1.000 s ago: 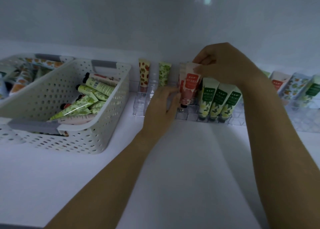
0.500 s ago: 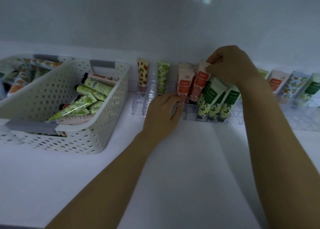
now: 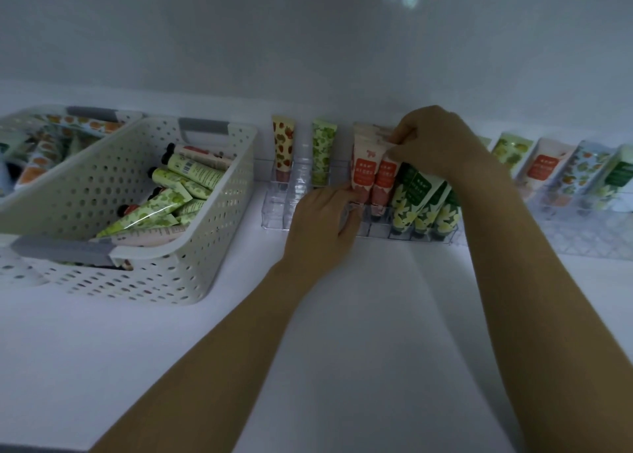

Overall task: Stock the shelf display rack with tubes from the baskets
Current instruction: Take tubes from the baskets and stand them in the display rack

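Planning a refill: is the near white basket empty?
Not empty: the basket holds a loose pile of tubes, mostly green, lying flat.

Clear glossy plastic display rack [image 3: 363, 228], perforated matt white plastic basket [image 3: 191, 247] with smooth grey handle inserts [image 3: 61, 248], soft plastic tubes [image 3: 364, 175] with slightly shiny printed skins, smooth matt white shelf [image 3: 342, 332]

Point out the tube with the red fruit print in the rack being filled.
The tube at the rack's far left, back row: cream, covered in red fruits. Its neighbour is green-patterned; the rest are pink tubes or dark green tubes.
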`<state>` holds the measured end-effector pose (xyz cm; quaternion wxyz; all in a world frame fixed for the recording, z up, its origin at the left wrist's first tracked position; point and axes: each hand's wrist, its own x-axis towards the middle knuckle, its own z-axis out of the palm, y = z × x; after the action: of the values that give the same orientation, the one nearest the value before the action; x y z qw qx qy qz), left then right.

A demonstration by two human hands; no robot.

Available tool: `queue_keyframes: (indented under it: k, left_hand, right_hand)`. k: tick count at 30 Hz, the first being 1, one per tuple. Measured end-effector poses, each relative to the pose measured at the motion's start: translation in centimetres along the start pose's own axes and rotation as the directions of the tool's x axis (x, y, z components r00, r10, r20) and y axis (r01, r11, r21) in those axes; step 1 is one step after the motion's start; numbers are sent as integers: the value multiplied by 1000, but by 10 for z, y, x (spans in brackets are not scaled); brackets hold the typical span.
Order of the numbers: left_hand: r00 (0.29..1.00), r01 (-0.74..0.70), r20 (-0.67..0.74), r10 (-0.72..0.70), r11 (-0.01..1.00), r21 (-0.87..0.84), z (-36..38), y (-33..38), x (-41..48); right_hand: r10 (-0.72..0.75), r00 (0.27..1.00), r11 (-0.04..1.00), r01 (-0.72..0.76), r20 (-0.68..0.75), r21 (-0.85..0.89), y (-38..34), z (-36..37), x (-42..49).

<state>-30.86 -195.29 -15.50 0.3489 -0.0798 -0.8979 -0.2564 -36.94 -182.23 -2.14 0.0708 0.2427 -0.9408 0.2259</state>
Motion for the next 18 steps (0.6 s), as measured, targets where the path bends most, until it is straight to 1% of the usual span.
queue_keyframes:
  k: [3, 7, 10, 13, 15, 17, 18]
  left_hand:
    - [1000, -5, -6, 5, 1000, 17, -2, 2, 0]
    - [1000, 6, -8, -6, 1000, 20, -3, 4, -1]
    - [999, 24, -29, -25, 999, -26, -8, 6, 0]
    - [995, 12, -97, -20, 997, -79, -21, 14, 3]
    - [986, 8, -166, -25, 995, -101, -37, 26, 4]
    - [968, -6, -248, -25, 993, -122, -58, 39, 8]
    - [957, -21, -291, -13, 993, -115, -71, 45, 11]
  right_hand:
    - [8, 1000, 1000, -8, -8, -21, -3, 4, 1]
    - [-7, 1000, 1000, 7, -17, 7, 0, 3, 1]
    - [-32, 996, 998, 36, -87, 45, -1, 3, 1]
    - [-55, 974, 994, 75, -220, 83, -6, -1, 2]
    - [-99, 948, 982, 142, -302, 123, -15, -3, -1]
    - [-157, 924, 958, 229, -348, 174, -29, -2, -6]
    - [-190, 919, 940, 272, -345, 207, -38, 1, -9]
